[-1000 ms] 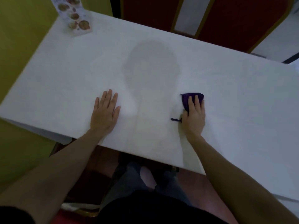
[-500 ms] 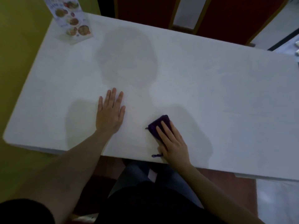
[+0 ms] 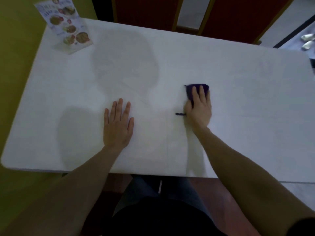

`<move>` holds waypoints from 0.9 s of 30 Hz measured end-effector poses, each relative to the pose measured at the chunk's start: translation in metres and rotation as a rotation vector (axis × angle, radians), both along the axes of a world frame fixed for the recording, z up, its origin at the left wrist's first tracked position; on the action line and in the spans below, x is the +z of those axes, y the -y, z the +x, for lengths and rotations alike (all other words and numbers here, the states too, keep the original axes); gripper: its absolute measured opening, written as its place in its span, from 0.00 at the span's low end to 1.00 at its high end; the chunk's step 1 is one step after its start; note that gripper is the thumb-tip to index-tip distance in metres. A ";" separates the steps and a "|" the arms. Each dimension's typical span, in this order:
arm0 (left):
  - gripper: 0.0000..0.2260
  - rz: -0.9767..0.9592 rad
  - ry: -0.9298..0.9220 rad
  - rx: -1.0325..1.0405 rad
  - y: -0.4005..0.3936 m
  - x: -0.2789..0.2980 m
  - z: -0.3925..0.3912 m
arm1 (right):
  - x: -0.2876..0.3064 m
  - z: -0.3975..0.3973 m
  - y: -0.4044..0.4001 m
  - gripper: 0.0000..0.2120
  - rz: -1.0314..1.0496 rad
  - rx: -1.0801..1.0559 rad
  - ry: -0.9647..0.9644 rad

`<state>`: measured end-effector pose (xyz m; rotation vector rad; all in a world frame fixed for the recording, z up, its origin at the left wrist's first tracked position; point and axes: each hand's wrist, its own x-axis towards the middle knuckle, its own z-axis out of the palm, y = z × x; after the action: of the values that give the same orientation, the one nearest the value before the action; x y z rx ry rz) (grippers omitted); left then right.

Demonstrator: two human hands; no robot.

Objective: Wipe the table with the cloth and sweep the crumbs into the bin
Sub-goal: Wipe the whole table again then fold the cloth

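- A picture menu card (image 3: 68, 26) stands at the far left corner of the white bench (image 3: 238, 74).
- The left hand (image 3: 118, 125) lies flat on the bench, palm down, fingers straight and slightly spread, holding nothing.
- The right hand (image 3: 198, 108) presses straight fingers down on the purple cloth (image 3: 196, 88), which lies on the bench right of centre; a thin dark strand of it pokes out beside the thumb.
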<state>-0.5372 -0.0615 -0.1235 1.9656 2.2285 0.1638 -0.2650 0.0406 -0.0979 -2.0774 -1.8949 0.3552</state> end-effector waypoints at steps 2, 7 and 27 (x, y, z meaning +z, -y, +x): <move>0.26 0.006 0.012 0.007 -0.002 0.003 -0.001 | -0.004 -0.033 0.000 0.23 0.079 0.112 -0.012; 0.24 0.043 0.052 -0.023 -0.038 0.015 -0.014 | -0.007 -0.065 0.059 0.24 0.117 0.445 0.036; 0.28 0.045 -0.025 -0.073 -0.123 -0.002 -0.017 | -0.001 -0.038 -0.131 0.24 0.053 0.002 0.043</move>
<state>-0.5545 0.0610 -0.1254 2.0798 2.1833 0.1832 -0.3032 0.1716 -0.0985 -2.0645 -1.9101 0.2605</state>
